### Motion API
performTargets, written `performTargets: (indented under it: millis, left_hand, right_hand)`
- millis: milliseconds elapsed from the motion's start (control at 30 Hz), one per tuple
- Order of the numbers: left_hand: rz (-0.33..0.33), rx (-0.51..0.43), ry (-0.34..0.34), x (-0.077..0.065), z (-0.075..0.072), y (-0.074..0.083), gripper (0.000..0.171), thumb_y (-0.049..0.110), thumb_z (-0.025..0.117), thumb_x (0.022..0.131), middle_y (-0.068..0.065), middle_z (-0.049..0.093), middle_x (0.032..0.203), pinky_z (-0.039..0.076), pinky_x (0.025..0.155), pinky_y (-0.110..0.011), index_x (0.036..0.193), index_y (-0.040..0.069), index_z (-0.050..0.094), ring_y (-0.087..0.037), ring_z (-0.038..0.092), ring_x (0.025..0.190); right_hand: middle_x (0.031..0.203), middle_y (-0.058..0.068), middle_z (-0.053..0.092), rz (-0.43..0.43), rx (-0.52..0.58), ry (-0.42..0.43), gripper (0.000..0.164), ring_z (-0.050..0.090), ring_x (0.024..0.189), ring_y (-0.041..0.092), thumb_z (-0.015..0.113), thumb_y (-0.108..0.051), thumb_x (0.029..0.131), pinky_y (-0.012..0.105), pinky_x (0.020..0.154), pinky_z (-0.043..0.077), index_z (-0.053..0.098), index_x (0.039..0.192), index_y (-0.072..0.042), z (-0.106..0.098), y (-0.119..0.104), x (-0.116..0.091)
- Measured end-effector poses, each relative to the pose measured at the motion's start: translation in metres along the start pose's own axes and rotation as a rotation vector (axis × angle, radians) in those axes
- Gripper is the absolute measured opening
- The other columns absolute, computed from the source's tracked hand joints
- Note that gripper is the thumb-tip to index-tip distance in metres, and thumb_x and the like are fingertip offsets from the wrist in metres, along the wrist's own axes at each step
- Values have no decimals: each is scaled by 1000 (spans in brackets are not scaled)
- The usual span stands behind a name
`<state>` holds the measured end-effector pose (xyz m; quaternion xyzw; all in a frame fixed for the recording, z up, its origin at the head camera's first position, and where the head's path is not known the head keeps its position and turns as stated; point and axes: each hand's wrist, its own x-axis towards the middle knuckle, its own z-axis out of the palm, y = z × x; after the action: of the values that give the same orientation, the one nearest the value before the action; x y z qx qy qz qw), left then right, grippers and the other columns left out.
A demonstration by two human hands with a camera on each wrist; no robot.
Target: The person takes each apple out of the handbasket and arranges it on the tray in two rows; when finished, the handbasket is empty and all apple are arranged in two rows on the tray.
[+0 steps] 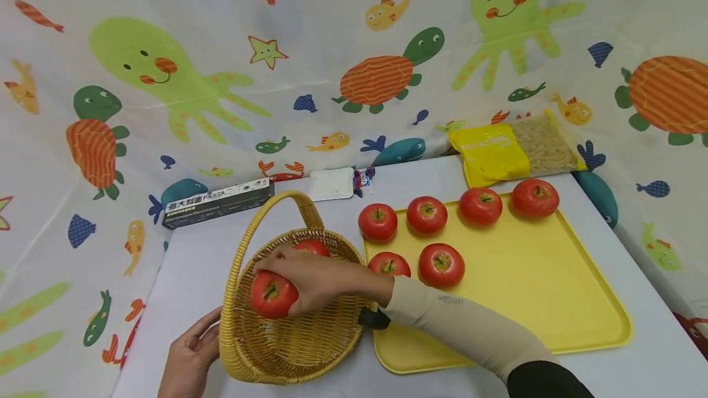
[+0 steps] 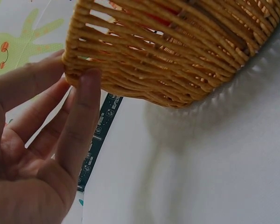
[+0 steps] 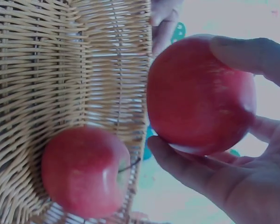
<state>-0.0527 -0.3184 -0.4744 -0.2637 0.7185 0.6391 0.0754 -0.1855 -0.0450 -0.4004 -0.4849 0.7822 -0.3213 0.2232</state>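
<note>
My right hand (image 1: pixel 316 276) grips a red apple (image 1: pixel 270 295) over the left side of a wicker basket (image 1: pixel 301 339). The right wrist view shows thumb and fingers spread round this apple, beside the basket's rim. Deeper in the basket lies another red apple (image 3: pixel 84 171), its stem visible; from the head, my right hand partly covers it. At the basket's left edge, my left hand (image 1: pixel 193 352) pinches the rim between thumb and fingers, as the left wrist view shows (image 2: pixel 42 135).
Right of the basket, a yellow tray (image 1: pixel 525 300) bears several red apples (image 1: pixel 441 265), mostly along its back and left. Behind stand a black pasta box (image 1: pixel 218 203), a white flat item (image 1: pixel 330 183), small wrapped sweets (image 1: pixel 362 180) and a yellow pasta bag (image 1: pixel 514 149). A patterned curtain (image 1: pixel 310 66) borders the table.
</note>
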Motion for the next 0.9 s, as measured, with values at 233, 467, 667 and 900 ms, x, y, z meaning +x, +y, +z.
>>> performTargets:
  millis: [233, 467, 667, 900]
  left_hand:
    - [-32, 58, 11, -2, -1, 1, 80, 23, 78, 93, 16, 73, 105, 60, 85, -26, 155, -2, 35, -1, 69, 101]
    - [-31, 61, -1, -2, -3, 4, 79, 23, 77, 94, 17, 73, 104, 60, 84, -26, 155, -2, 35, -2, 69, 101]
    - [-14, 14, 14, 0, -2, 4, 51, 19, 77, 93, 15, 74, 103, 60, 82, -26, 140, 19, 57, -4, 70, 100]
    - [20, -27, -3, 0, -1, 1, 29, 15, 76, 94, 12, 75, 103, 61, 80, -27, 114, 32, 64, -6, 71, 99]
  right_hand:
    - [143, -1, 44, 18, 239, 104, 77, 46, 124, 10, 83, -17, 84, 21, 94, 50, 46, 150, -25, -8, 11, -35]
    - [141, -4, 46, 67, 413, 240, 77, 47, 125, 13, 84, -22, 83, 30, 97, 51, 47, 149, -31, -11, 27, -70]
    - [148, 1, 43, 120, 396, 458, 79, 47, 130, 21, 86, -21, 82, 45, 103, 51, 47, 151, -27, -18, 38, -112]
    - [147, 9, 42, 322, 342, 723, 82, 48, 129, 32, 87, -14, 82, 54, 97, 56, 45, 152, -20, -32, 56, -187]
